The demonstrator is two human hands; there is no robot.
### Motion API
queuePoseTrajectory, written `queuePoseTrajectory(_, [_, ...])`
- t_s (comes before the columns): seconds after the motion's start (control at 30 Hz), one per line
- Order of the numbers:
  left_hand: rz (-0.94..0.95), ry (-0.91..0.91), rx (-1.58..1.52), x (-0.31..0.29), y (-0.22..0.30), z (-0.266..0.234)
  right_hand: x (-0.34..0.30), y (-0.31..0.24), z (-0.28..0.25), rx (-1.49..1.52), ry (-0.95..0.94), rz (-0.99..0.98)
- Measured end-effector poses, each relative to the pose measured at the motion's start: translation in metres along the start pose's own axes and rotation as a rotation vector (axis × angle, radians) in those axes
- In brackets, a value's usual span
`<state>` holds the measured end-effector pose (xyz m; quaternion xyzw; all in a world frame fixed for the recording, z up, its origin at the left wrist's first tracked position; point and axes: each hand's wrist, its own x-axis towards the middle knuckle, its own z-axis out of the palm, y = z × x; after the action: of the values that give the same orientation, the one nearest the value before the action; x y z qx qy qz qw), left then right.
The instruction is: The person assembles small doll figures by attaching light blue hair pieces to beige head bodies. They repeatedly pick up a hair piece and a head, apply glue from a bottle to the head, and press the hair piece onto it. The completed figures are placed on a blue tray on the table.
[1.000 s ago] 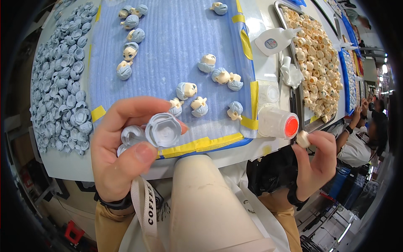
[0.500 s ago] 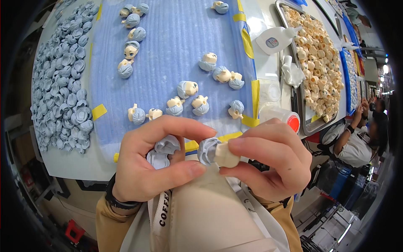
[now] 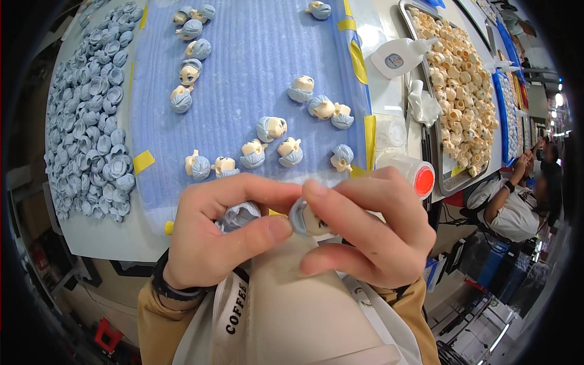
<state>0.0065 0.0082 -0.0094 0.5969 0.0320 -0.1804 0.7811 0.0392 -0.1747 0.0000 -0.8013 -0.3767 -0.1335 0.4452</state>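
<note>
Just above my lap, my two hands meet at a small doll head [image 3: 313, 220] with a light blue hair piece [image 3: 298, 217] on it. My left hand [image 3: 210, 243] is closed, its thumb and forefinger at the hair side of the head. More light blue hair pieces [image 3: 238, 216] sit in that palm. The fingers of my right hand [image 3: 380, 234] press over the top and face side of the head, covering part of it. The right thumb is lowered, away from the head.
A blue padded mat [image 3: 243, 73] edged with yellow tape carries several assembled doll heads [image 3: 301, 89]. Loose blue hair pieces [image 3: 91, 121] are heaped at left. At right stand a metal tray [image 3: 447, 182] of cream head parts, a white squeeze bottle [image 3: 398, 58] and a red-topped container [image 3: 424, 179].
The doll head has turned, so part of its face now shows, and it fits against the blue hair piece. My right fingers have moved left over it, and the right thumb has dropped away.
</note>
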Motion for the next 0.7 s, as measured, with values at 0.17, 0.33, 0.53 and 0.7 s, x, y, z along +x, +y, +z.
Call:
queuePoseTrajectory(0.17, [-0.165, -0.007, -0.058, -0.002, 0.005, 0.0, -0.001, 0.005, 0.006, -0.168, 0.002, -0.114])
queuePoseTrajectory(0.33, [-0.26, -0.052, 0.056, -0.002, 0.011, -0.003, -0.005, 0.003, 0.006, -0.266, -0.028, -0.094])
queuePoseTrajectory(0.53, [-0.108, -0.049, 0.137, 0.0, 0.006, 0.0, -0.006, 0.005, 0.006, -0.252, -0.023, -0.107])
queuePoseTrajectory(0.7, [-0.015, -0.188, 0.199, 0.001, 0.0, -0.009, -0.006, 0.005, 0.007, -0.247, -0.056, -0.125])
